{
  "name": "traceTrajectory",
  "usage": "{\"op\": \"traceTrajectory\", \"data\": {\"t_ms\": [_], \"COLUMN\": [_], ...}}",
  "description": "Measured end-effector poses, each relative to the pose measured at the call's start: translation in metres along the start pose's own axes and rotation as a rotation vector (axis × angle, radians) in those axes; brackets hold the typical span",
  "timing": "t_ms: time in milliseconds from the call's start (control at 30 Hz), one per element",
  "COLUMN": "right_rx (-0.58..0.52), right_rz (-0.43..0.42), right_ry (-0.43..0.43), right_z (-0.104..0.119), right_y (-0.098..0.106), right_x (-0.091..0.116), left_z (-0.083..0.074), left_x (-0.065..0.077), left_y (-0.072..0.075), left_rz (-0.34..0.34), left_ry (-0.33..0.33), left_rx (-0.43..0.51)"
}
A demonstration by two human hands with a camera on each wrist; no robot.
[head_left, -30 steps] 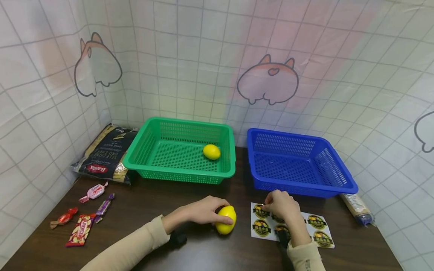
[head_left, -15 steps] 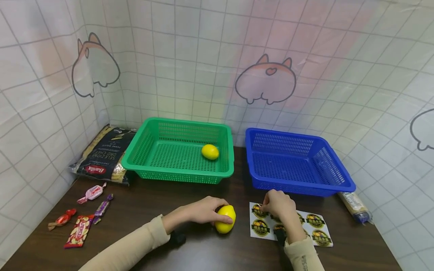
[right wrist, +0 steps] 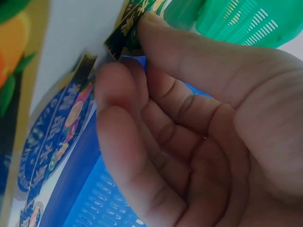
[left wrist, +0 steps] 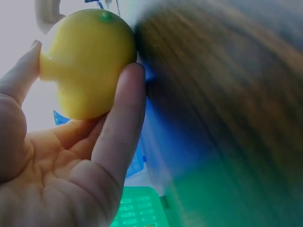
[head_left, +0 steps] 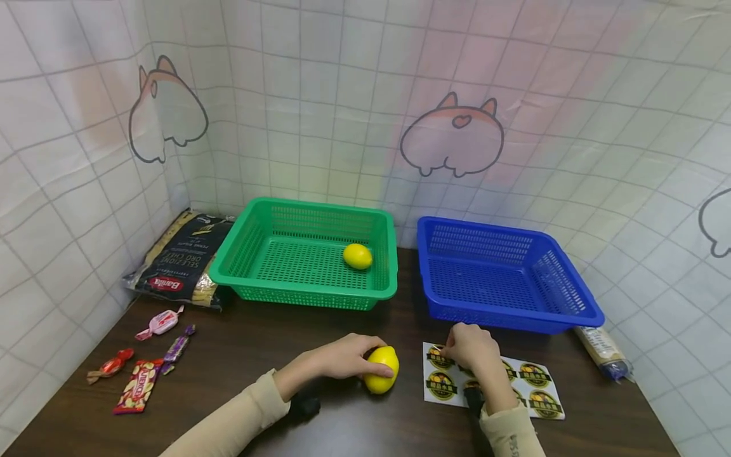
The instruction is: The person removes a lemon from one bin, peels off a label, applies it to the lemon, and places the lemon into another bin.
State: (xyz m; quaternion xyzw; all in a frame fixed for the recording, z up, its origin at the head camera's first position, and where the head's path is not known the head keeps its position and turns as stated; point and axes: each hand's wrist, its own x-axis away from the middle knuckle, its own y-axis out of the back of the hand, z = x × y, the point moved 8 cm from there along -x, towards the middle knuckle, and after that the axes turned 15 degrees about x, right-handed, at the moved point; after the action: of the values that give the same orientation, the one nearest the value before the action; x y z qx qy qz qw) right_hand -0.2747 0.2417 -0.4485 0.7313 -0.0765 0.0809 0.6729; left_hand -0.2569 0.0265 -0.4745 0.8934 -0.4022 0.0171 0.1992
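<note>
My left hand point(head_left: 348, 357) grips a yellow lemon point(head_left: 384, 368) on the dark table; in the left wrist view the thumb and fingers lie around the lemon point(left wrist: 90, 61), its green tip showing. To its right, my right hand point(head_left: 476, 349) is at a white sheet point(head_left: 459, 378) of round black-and-gold fruit stickers. Its fingertips meet at the upper left sticker point(head_left: 437, 358). Seen from the right wrist, the thumb presses on the edge of a sticker point(right wrist: 125, 33), with the curled index finger close below; the pinched edge is partly covered. The hand hides some middle stickers.
A green basket point(head_left: 314, 294) holding another lemon point(head_left: 357, 256) stands at the back; a blue basket point(head_left: 497, 315) is right of it. Left lie a black pasta bag point(head_left: 183, 257) and several wrapped candies point(head_left: 138, 386). A clear packet point(head_left: 605, 355) lies at the right.
The head view shifts slightly. My left hand keeps its hold on the lemon, and the right hand stays at the upper left sticker with only a tiny movement.
</note>
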Motion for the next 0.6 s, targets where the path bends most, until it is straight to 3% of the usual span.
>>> {"op": "traceTrajectory", "data": {"t_ms": [600], "right_rx": [-0.039], "right_rz": [0.019], "right_ry": [0.032], "right_z": [0.0021], "right_y": [0.0076], "right_x": [0.0053], "left_z": [-0.0002], "left_x": [0.0028], "left_y": [-0.0006], "left_rz": [-0.018], "left_ry": [0.000], "left_rx": [0.060]}}
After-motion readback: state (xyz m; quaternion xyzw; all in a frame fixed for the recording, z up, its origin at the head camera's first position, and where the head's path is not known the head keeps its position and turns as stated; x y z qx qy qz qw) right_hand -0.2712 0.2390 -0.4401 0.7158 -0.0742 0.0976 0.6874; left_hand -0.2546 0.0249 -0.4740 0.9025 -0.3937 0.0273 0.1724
